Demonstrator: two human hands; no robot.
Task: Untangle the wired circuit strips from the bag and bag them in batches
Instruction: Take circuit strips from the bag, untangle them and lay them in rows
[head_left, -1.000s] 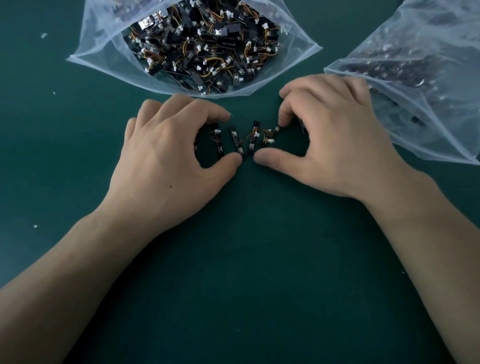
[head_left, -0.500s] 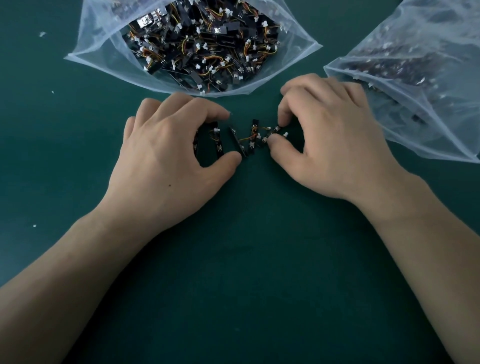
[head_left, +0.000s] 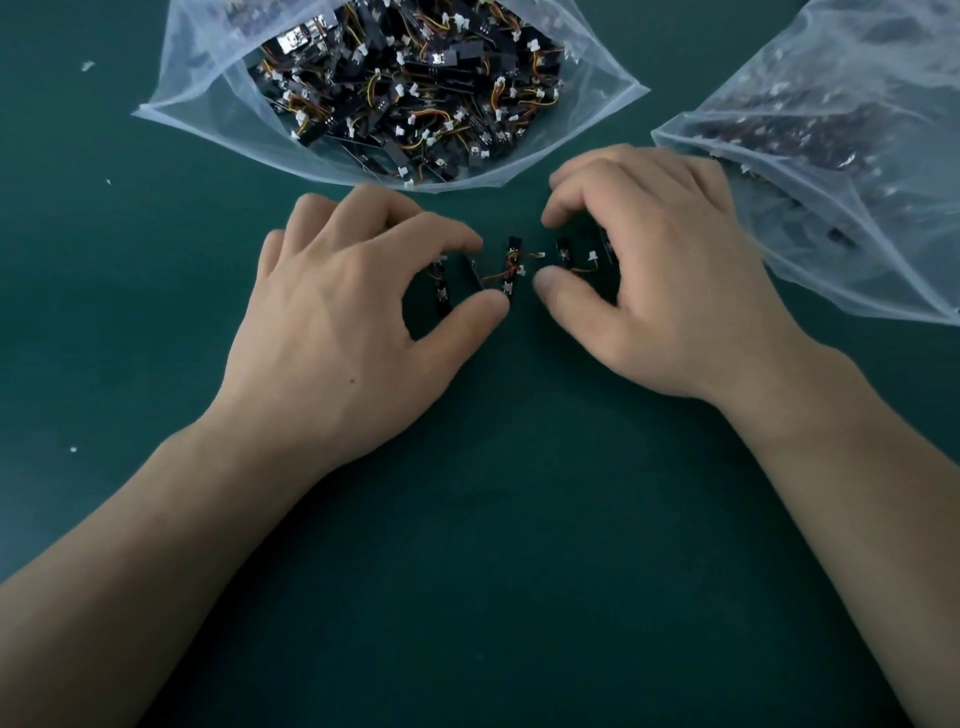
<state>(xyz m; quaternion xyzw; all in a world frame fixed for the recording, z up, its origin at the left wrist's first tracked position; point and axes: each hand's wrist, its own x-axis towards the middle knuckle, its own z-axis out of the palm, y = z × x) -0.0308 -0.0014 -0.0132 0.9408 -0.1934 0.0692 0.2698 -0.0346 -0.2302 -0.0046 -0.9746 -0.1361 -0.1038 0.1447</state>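
While the left hand lies curled on the table, a small cluster of wired circuit strips is enclosed between its thumb and bent fingers, and two or three black strips are held down there. The right hand is curled in the same way, with one strip and its white connector gripped between thumb tip and forefinger. Between the two hands, orange and yellow leads are seen crossing another strip.

The step in hand is judged to be the parting of one strip from the cluster. It is best done with the cluster anchored by the left hand and the right-hand strip drawn sideways slowly. The lead should be followed back through any loop rather than pulled taut, since thin wires and small connectors are easily strained. The board should be gripped, not the wire.

Just beyond the hands an open bag is laid with its mouth toward the person, packed with tangled strips. A second bag is set at the right, close against the back of the right hand. It is taken to be where the batches go, though that is not certain.

Most fingertips are hidden behind the knuckles, so the strips under the left hand cannot be counted. Whether the leads are knotted or merely laid across cannot be told. The second bag's contents are dimmed by its film, and both bags are cut off by the frame's edges.
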